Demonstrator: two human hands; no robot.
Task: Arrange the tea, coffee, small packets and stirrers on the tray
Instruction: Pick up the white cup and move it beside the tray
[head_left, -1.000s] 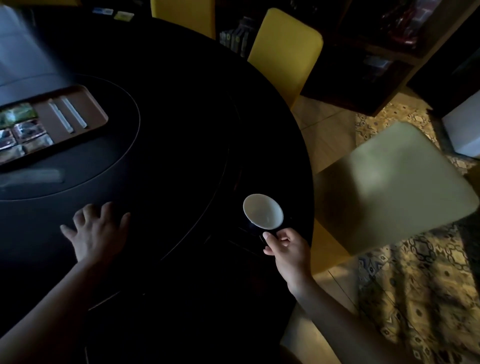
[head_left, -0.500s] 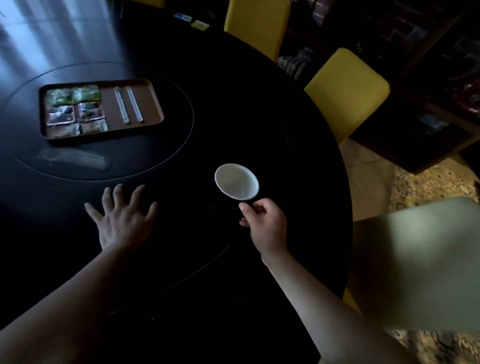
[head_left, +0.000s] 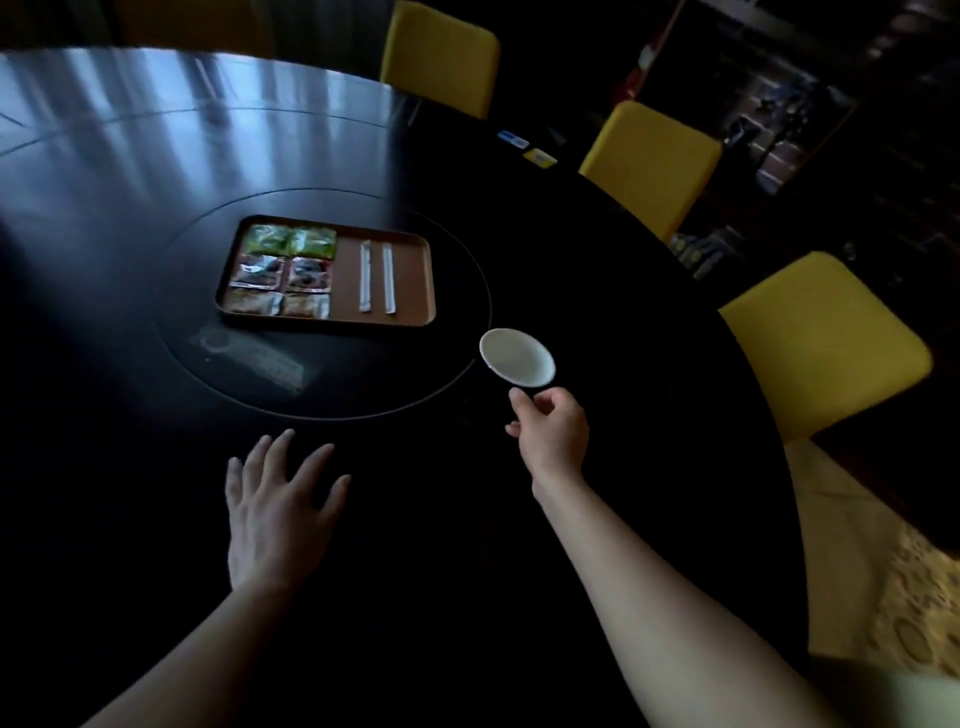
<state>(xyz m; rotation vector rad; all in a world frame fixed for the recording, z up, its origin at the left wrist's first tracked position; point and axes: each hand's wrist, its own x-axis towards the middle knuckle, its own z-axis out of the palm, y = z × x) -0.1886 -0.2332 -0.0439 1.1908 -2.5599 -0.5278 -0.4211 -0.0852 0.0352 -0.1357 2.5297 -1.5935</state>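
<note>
A brown tray (head_left: 410, 280) lies on the round inner disc of a black table. Its left half holds green packets (head_left: 291, 241), dark foil packets (head_left: 283, 273) and tan packets (head_left: 280, 305) in rows. Two white wrapped stirrers (head_left: 376, 278) lie side by side to their right. My right hand (head_left: 550, 436) grips the handle of a dark cup with a white inside (head_left: 517, 357), just right of the tray's near corner. My left hand (head_left: 280, 504) rests flat on the table with fingers spread, nearer to me than the tray.
The black round table (head_left: 597, 291) has a raised turning disc (head_left: 467, 260). Three yellow chairs (head_left: 649, 161) stand along its far right edge. A blue and a yellow packet (head_left: 540, 157) lie at the far rim. A patterned rug (head_left: 904, 597) covers the floor on the right.
My right hand has carried the cup forward and left, from the table's right edge to beside the tray. The view has turned left. My left hand stays flat on the table.
</note>
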